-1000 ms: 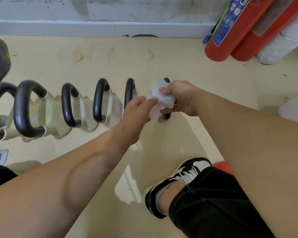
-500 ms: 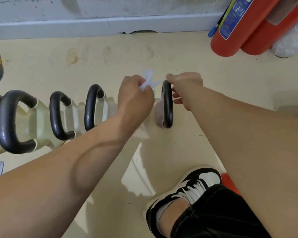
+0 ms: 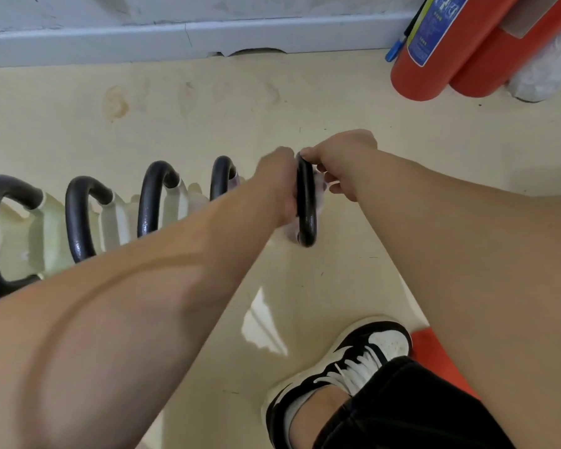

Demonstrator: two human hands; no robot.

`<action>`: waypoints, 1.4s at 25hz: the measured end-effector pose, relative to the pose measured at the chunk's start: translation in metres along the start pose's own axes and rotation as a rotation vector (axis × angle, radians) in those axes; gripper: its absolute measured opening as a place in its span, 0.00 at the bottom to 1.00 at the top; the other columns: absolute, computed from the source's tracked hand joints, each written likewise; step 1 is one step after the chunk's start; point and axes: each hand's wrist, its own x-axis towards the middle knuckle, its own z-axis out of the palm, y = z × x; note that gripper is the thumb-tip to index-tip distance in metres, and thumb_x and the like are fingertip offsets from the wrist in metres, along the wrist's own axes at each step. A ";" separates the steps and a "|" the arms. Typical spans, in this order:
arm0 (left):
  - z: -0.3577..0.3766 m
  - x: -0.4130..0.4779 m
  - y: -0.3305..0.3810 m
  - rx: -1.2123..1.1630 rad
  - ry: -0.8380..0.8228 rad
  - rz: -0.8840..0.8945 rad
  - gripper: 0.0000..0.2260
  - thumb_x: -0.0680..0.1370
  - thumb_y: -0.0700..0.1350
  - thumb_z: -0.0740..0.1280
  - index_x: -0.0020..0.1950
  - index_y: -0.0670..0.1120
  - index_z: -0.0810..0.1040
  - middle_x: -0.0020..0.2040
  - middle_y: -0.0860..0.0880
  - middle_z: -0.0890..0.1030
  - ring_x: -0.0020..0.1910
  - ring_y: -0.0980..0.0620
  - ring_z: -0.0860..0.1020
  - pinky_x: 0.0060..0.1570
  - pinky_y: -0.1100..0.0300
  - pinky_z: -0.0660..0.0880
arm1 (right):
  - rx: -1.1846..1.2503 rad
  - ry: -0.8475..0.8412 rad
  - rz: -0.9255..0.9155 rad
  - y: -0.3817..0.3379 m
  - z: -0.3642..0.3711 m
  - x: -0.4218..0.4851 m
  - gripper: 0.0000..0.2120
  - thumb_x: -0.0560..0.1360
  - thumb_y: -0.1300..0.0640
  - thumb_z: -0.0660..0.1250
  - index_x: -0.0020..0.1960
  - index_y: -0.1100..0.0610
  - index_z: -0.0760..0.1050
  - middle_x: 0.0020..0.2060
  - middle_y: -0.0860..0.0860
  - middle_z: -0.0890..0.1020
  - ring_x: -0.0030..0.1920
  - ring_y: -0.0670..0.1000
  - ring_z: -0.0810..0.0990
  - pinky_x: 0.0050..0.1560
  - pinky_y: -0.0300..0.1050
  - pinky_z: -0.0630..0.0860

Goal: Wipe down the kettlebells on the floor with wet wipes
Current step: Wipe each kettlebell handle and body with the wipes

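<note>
Head view: both hands — left (image 3: pixel 277 186), right (image 3: pixel 340 163) — clamp the upright kettlebell handle (image 3: pixel 306 205), loop edge-on.

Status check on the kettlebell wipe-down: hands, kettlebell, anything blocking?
Left hand against rightmost kettlebell handle, wipe not visible. Right hand pinching handle top. Nothing blocking.
</note>
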 end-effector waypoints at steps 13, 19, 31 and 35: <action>-0.046 -0.027 -0.081 0.650 0.294 0.487 0.15 0.82 0.48 0.62 0.46 0.38 0.79 0.34 0.49 0.72 0.33 0.53 0.69 0.37 0.60 0.68 | 0.086 0.017 0.034 0.013 0.002 -0.001 0.24 0.69 0.47 0.79 0.57 0.61 0.79 0.48 0.55 0.85 0.47 0.54 0.84 0.55 0.54 0.82; -0.041 -0.019 -0.005 0.860 0.368 0.879 0.14 0.81 0.50 0.61 0.41 0.43 0.78 0.38 0.43 0.81 0.36 0.44 0.77 0.37 0.54 0.75 | 0.371 0.074 0.224 0.039 -0.002 0.001 0.15 0.73 0.52 0.65 0.53 0.60 0.81 0.40 0.54 0.84 0.34 0.55 0.79 0.40 0.47 0.78; 0.035 0.040 0.029 2.049 0.157 0.497 0.07 0.77 0.39 0.59 0.43 0.43 0.75 0.48 0.44 0.80 0.41 0.45 0.75 0.34 0.58 0.69 | 0.483 0.126 0.321 0.042 -0.011 0.016 0.12 0.74 0.60 0.59 0.54 0.59 0.77 0.40 0.52 0.76 0.39 0.56 0.71 0.41 0.45 0.68; 0.019 0.014 0.003 2.055 0.164 0.721 0.06 0.76 0.36 0.61 0.41 0.44 0.73 0.45 0.47 0.74 0.45 0.47 0.73 0.42 0.57 0.69 | 0.495 0.107 0.308 0.042 -0.005 0.016 0.16 0.72 0.59 0.59 0.56 0.59 0.78 0.44 0.53 0.81 0.40 0.56 0.76 0.43 0.47 0.74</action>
